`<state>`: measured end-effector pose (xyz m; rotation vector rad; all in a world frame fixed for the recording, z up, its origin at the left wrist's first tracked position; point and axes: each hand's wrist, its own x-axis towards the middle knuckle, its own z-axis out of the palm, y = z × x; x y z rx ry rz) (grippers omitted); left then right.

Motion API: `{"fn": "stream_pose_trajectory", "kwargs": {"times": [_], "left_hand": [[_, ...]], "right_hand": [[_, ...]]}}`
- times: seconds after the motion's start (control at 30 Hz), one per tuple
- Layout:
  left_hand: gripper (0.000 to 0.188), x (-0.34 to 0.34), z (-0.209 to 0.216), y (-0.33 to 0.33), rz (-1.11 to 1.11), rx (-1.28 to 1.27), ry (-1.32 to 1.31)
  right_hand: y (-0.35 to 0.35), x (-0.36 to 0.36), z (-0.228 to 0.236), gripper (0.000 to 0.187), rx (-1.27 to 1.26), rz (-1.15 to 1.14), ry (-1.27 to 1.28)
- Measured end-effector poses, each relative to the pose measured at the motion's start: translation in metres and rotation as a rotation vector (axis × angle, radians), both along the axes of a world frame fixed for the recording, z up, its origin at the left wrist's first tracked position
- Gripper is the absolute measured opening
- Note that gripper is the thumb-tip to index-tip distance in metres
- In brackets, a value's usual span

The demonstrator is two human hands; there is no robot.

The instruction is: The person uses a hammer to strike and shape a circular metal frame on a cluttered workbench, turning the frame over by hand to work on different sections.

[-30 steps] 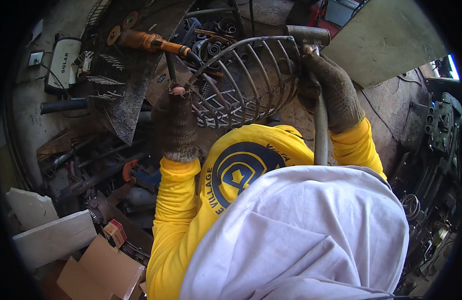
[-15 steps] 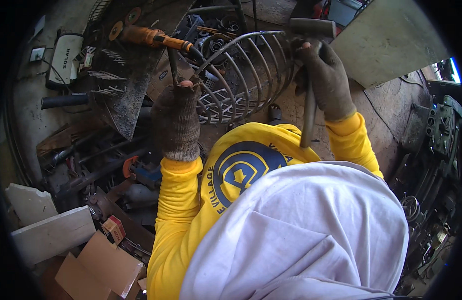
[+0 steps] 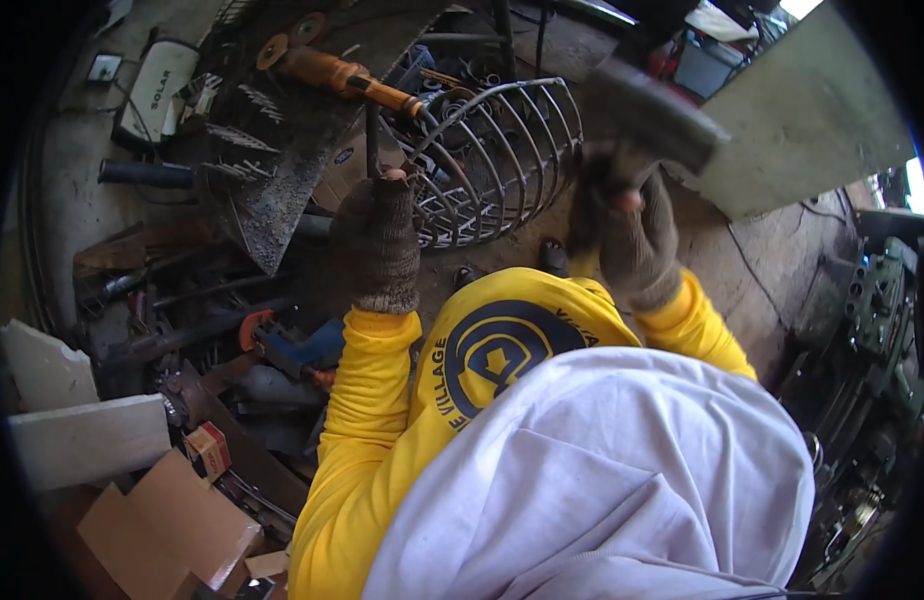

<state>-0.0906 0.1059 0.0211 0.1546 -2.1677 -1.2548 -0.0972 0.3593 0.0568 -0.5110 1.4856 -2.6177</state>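
My left hand (image 3: pixel 378 245), in a brown knitted glove, is closed around a dark metal rod (image 3: pixel 373 140) that stands up from the fist beside the steel table's edge. My right hand (image 3: pixel 642 240), gloved the same way, grips a hammer (image 3: pixel 662 115) raised to the right, its head blurred by motion. Between and beyond both hands stands a curved frame of welded metal bars (image 3: pixel 502 165), shaped like a ribbed basket. The lower end of the rod is hidden by the glove.
An orange angle grinder (image 3: pixel 342 77) lies on the dark steel table (image 3: pixel 282 190) at the left, among metal bits. Tools and scrap fill the lower left beside a cardboard box (image 3: pixel 172 525). A large pale sheet (image 3: pixel 812 110) leans at the upper right; dark machinery (image 3: pixel 872 330) stands on the right.
The hammer has tilted, its head now angled down to the right and blurred. My right hand has drawn lower, nearer my body. My left hand keeps its hold on the rod.
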Motion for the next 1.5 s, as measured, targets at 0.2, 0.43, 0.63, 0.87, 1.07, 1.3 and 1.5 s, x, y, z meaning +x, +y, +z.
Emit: {"fn": "stream_pose_trajectory", "kwargs": {"times": [0.2, 0.43, 0.63, 0.87, 1.07, 1.3, 1.5], "left_hand": [[0.021, 0.015, 0.021, 0.004, -0.009, 0.014, -0.210], [0.031, 0.015, 0.005, -0.010, 0.023, 0.069, -0.228], [0.049, 0.005, 0.003, -0.015, 0.072, -0.100, -0.081], [0.030, 0.006, -0.001, -0.028, -0.039, 0.170, -0.037], [0.036, 0.001, 0.024, -0.018, 0.053, 0.160, -0.167], [0.041, 0.001, 0.014, -0.011, 0.044, 0.179, -0.003], [0.038, 0.003, 0.022, -0.014, 0.053, 0.296, -0.208]], "right_hand": [[-0.006, 0.009, 0.009, 0.033, 0.646, 0.068, 0.027], [-0.018, 0.007, 0.013, 0.037, 0.768, 0.058, -0.010], [-0.002, 0.004, 0.013, 0.045, 0.002, 0.161, 0.056], [-0.006, -0.002, 0.018, 0.032, 0.812, -0.002, 0.249], [-0.010, 0.010, 0.019, 0.034, 0.739, -0.015, 0.147], [-0.018, 0.003, 0.018, 0.033, 0.816, 0.027, 0.168], [-0.013, 0.008, 0.006, 0.037, 0.225, 0.084, -0.030]]}}
